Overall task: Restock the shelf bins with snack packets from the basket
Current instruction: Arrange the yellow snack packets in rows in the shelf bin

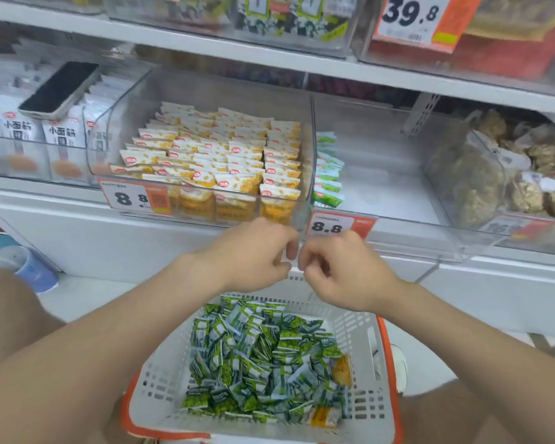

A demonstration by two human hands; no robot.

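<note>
Well, the basket (pixel 359 334) sits just below the near-empty bin (pixel 382 187), presumably for short reaches; left hand (pixel 253 254) and right hand (pixel 343 270) have curled fingers, but I can't tell if they're holding anything.

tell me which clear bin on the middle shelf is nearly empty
The bin right of the yellow packets: it holds only one row of green packets along its left wall, its floor otherwise bare; the others are packed.
</note>
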